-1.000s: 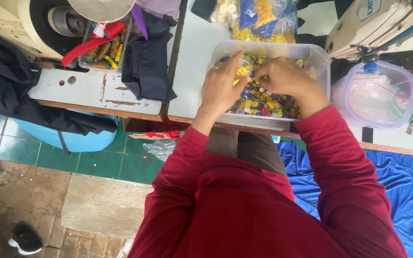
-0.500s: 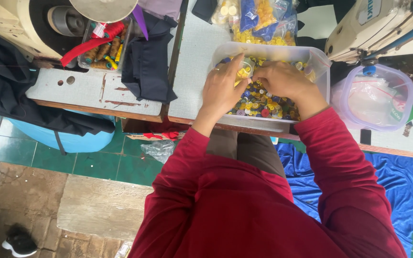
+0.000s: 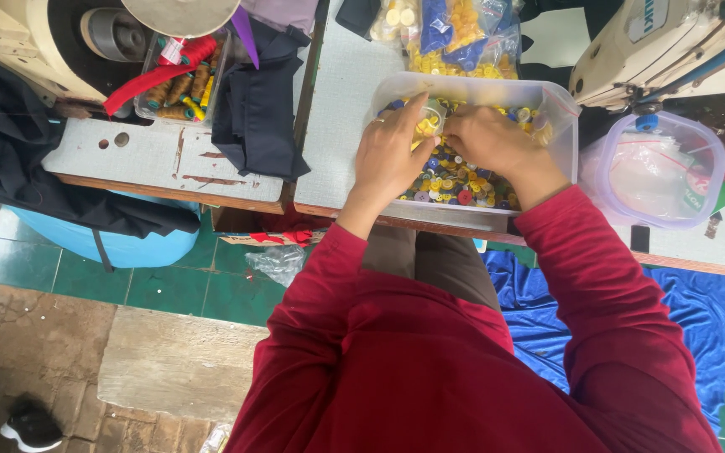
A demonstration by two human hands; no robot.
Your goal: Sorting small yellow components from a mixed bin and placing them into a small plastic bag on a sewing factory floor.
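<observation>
A clear plastic tub [image 3: 557, 138] full of small coloured buttons [image 3: 455, 180], mostly yellow and blue, sits at the near edge of a grey worktable [image 3: 341, 101]. My left hand [image 3: 392, 155] is inside the tub and holds a small clear bag of yellow buttons [image 3: 426, 122] between thumb and fingers. My right hand [image 3: 488, 143] is beside it over the buttons, its fingers curled at the bag's mouth. Both red sleeves reach in from below.
Bags of yellow and blue buttons [image 3: 455, 33] lie behind the tub. A clear round-cornered container [image 3: 656, 172] stands to the right, below a sewing machine [image 3: 665, 42]. Dark cloth [image 3: 253, 109] and a tray of thread spools [image 3: 178, 84] are at left. Blue fabric [image 3: 698, 319] lies on the green floor.
The view has shifted slightly. Both hands stay in the tub, close together, working at the small bag of yellow buttons.
</observation>
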